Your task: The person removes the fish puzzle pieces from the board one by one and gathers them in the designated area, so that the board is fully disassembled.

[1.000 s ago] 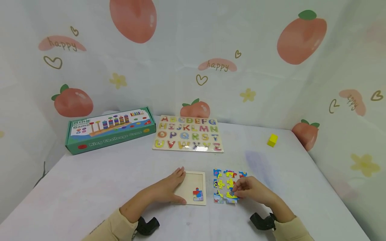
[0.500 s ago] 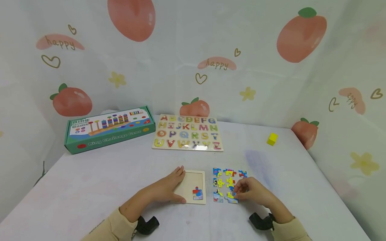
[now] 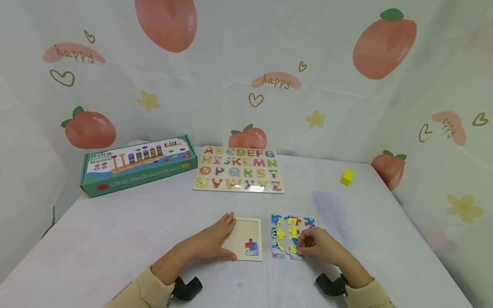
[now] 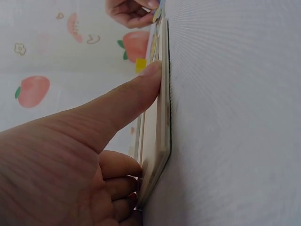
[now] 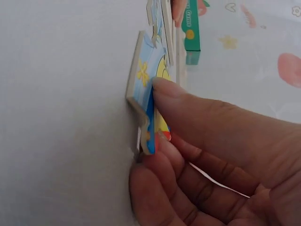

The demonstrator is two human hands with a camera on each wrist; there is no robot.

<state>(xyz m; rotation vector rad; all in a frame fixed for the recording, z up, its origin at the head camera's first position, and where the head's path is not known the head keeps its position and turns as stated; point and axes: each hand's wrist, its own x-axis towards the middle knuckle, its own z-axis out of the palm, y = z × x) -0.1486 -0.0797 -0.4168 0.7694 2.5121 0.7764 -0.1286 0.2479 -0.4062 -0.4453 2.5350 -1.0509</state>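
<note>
My left hand [image 3: 212,239] holds a shallow wooden puzzle tray [image 3: 242,222] by its left part. The thumb [image 4: 146,80] lies on the near rim, and the other fingers bend against the left side. One red-and-blue jigsaw piece [image 3: 251,248] lies inside the tray at its lower right. To the right of the tray, several jigsaw pieces [image 3: 276,220] are laid out in rows. My right hand [image 3: 319,246] pinches a blue jigsaw piece with a yellow flower [image 5: 143,73] in the lowest row, tilted in the right wrist view. Its fingers hide some pieces from the head view.
An alphabet board [image 3: 239,169] lies behind the tray. A green ring game box [image 3: 138,167] stands at the back left, and a small yellow block [image 3: 347,177] at the back right. A printed cloth [image 3: 215,85] hangs behind the white table [image 3: 154,222].
The right hand's fingertips have shifted slightly among the lower pieces. The left hand stays on the tray, and the head view has moved a little.
</note>
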